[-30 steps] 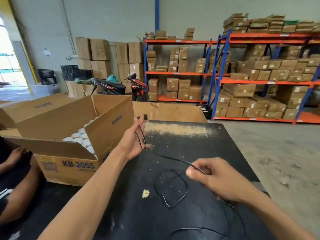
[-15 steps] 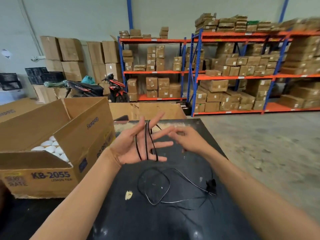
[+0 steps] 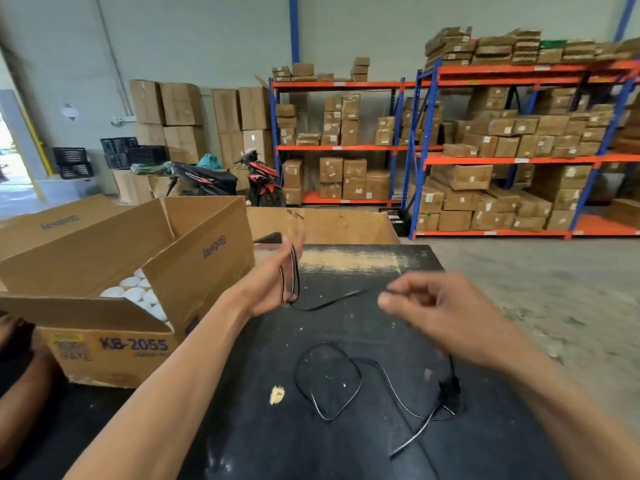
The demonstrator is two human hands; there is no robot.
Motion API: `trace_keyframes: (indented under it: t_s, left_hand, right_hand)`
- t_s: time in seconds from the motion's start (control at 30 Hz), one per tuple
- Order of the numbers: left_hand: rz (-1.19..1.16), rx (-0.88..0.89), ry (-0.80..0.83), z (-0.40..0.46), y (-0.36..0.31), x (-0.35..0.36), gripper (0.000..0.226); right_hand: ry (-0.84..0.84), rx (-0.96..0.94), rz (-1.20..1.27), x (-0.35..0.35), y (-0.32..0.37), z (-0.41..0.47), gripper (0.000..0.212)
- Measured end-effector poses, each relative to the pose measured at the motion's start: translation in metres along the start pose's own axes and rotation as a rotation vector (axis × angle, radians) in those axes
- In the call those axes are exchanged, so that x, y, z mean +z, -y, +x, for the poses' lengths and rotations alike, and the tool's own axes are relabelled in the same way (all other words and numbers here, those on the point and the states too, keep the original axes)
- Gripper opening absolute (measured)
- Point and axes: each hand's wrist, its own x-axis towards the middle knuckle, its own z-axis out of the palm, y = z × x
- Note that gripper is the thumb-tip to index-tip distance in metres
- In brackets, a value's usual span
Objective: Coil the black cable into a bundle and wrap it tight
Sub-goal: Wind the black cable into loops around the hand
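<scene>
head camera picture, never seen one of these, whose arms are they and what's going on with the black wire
There is no machine here. The picture comes from a camera worn on a person's head, looking forward and down, so the two bare arms are that person's own.

The left hand is raised with a few loops of the black cable wound around it. From there the cable runs across to the right hand, which pinches it; that hand is blurred, so the grip is hard to see exactly.

The rest of the cable lies loose on the black table, beside a small pale scrap. An open cardboard box with white round things inside stands at the left. Behind are warehouse shelves of boxes.
</scene>
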Motion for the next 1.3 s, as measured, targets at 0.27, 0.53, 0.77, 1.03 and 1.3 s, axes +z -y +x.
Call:
trace_keyframes:
  t_s: [0.27,0.53,0.77,1.03,1.3]
  left_hand:
    - [0.093,-0.271,0.618,-0.018,0.002,0.091,0.057]
    - [-0.300,0.138,0.599,-0.009,-0.051,0.088,0.057]
    - [-0.232,0.278,-0.008,0.025,-0.057,0.040,0.048]
    - [0.141,-0.102,0.222,0.019,0.005,0.034,0.061]
    - [-0.181,-0.151,0.794,-0.019,-0.010,0.091,0.058]
  right_hand:
    - [-0.269,0.059,0.083,-0.052,-0.004,0.092,0.032]
    - [-0.033,0.263,0.220,0.028,-0.093,0.034,0.035]
    - [0.153,0.166,0.011,0.041,-0.048,-0.017,0.029]
    - [-0.093,0.041,0.037,-0.051,0.022,0.030,0.008]
    - [-0.220,-0.007,-0.094,-0.052,-0.021,0.081,0.015]
